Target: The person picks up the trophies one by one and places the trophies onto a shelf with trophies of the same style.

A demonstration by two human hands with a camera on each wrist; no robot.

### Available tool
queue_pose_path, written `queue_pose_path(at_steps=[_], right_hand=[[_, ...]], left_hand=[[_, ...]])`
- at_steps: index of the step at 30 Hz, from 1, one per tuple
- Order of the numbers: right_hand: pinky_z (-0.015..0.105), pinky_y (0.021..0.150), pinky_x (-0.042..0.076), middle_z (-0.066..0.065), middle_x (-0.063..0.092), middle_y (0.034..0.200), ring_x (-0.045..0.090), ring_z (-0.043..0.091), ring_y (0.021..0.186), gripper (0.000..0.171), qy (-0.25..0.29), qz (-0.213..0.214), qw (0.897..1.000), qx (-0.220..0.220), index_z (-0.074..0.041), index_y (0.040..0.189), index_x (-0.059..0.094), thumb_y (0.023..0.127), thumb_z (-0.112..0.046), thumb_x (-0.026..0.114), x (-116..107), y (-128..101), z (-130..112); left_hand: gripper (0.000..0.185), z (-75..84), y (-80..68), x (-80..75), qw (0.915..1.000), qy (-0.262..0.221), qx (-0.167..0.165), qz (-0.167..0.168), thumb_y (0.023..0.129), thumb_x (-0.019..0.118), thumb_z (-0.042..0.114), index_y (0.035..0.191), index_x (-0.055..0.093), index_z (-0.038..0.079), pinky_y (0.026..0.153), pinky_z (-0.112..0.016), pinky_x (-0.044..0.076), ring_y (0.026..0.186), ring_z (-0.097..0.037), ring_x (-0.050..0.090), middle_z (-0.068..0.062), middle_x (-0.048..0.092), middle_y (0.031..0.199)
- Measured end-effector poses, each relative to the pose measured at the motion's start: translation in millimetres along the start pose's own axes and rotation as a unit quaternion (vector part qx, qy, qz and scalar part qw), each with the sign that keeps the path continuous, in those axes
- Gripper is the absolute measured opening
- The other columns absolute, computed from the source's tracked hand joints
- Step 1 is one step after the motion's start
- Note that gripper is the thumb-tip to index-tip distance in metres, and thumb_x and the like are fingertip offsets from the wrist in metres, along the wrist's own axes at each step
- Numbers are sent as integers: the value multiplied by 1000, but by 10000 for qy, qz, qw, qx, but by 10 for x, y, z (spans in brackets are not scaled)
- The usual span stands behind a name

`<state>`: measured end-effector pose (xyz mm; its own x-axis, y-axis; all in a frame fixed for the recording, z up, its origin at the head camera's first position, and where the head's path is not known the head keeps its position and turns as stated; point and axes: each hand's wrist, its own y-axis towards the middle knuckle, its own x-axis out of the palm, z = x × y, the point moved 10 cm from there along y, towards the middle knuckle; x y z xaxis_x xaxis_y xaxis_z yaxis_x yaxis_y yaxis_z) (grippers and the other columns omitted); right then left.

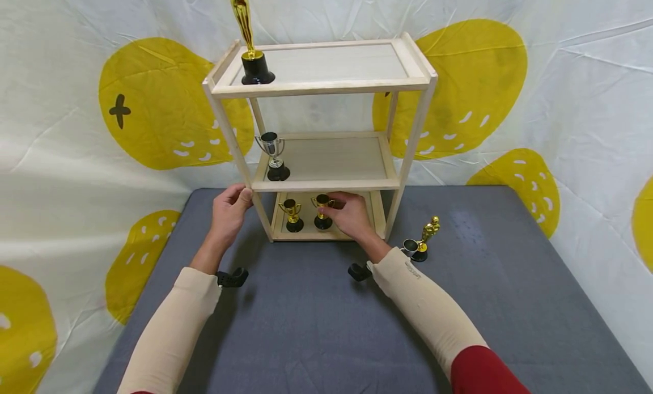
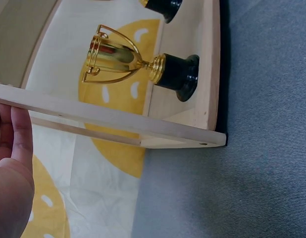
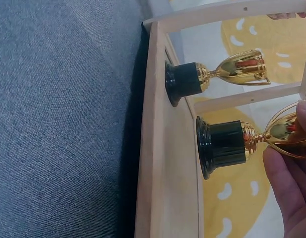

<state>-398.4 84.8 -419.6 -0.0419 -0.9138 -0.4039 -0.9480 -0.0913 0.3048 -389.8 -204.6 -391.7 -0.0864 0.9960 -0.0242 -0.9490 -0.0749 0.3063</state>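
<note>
A small gold trophy cup (image 1: 322, 200) on a black base stands at the lowest level of a wooden shelf (image 1: 326, 185). My right hand (image 1: 352, 214) pinches this cup by its bowl and handle, thumb and fingers on either side. To its left is a matching gold trophy cup (image 2: 113, 57), upright on the same board. My left hand (image 1: 229, 211) holds the shelf's front left post (image 2: 108, 116) just below the middle board, fingertips passing behind the wood in the left wrist view.
A silver trophy cup (image 1: 272, 150) stands at the middle level's left. On the top board's left is a tall gold statuette (image 1: 245, 20). Right of the shelf, a small gold statuette (image 1: 427, 235) and another silver cup (image 1: 409, 246) stand on the grey table (image 1: 306, 326), the cup partly behind my forearm.
</note>
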Motion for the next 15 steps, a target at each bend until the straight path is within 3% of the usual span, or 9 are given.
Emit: queue_pose_path(at_steps=[15], right_hand=[[46,80,65,21,78,109,79,35,93,36,-289,7,9995,-104,0,116,77,85,-14,87,65,55,104]], left_hand=[[18,-12,4,-1,10000,-67,-26,-41,103,61,18,114,73,9,86,-15,60,89,-1,70,16,73,92]])
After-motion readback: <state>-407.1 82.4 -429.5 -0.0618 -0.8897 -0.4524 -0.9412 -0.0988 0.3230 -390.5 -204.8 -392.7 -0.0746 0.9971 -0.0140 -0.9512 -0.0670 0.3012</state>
